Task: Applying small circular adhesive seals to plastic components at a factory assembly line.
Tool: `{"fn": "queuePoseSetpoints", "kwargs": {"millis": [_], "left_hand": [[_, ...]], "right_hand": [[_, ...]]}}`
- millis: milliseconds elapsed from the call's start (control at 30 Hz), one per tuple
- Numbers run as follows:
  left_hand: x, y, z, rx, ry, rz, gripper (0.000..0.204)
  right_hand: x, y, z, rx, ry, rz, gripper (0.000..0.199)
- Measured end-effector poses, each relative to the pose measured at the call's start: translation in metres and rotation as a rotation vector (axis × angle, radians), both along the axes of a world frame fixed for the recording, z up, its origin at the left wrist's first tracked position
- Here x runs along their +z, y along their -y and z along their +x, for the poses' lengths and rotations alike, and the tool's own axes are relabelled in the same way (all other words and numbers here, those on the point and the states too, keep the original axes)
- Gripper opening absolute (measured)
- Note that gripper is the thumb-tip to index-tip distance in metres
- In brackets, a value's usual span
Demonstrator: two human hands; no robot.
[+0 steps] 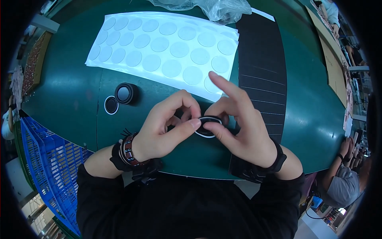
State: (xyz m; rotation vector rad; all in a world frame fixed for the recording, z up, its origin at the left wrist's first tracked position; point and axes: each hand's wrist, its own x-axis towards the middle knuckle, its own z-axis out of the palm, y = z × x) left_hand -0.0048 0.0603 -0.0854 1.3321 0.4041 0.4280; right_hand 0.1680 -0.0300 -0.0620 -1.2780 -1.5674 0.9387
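Both hands, left hand [167,129] and right hand [238,127], pinch one black white-rimmed ring [207,126] above the green table [310,115], seemingly mid-assembly, while two similar rings [119,97] wait beside a nearly full sheet of round stickers [167,47].

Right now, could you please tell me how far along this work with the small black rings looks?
Looks done: one white-rimmed black ring lies flat beside a thicker round black part. In hand: both hands, left hand and right hand, pinch another ring over the green table. Left: the white sheet remains nearly full of round pads.
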Motion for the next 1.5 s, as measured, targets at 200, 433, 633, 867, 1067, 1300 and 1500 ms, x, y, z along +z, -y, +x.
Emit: {"fn": "queuePoseSetpoints", "kwargs": {"millis": [200, 433, 633, 867, 1067, 1300, 1500], "left_hand": [[0.001, 0.003, 0.001, 0.006, -0.03, 0.119, 0.007], [0.0, 0.005, 0.002, 0.053, -0.066, 0.144, 0.006], [-0.002, 0.001, 0.001, 0.098, -0.013, 0.149, 0.006], [0.005, -0.003, -0.006, -0.005, -0.113, 0.105, 0.007], [0.006, 0.002, -0.009, 0.026, -0.059, -0.026, 0.007], [-0.001, -0.003, -0.013, -0.069, -0.156, 0.191, 0.007], [0.008, 0.003, -0.012, 0.001, -0.201, 0.212, 0.006]], "right_hand": [[-0.002, 0.002, -0.004, -0.001, 0.086, 0.072, 0.07], [0.0, 0.003, -0.003, 0.058, 0.069, -0.003, 0.066], [-0.005, 0.002, -0.004, -0.045, -0.028, -0.035, 0.07], [0.0, 0.002, -0.004, -0.015, -0.029, -0.086, 0.07], [-0.007, 0.004, -0.006, -0.044, -0.131, -0.081, 0.07], [0.0, 0.004, -0.007, 0.011, -0.046, -0.123, 0.069], [-0.003, 0.005, -0.008, 0.043, -0.143, -0.128, 0.07]]}}
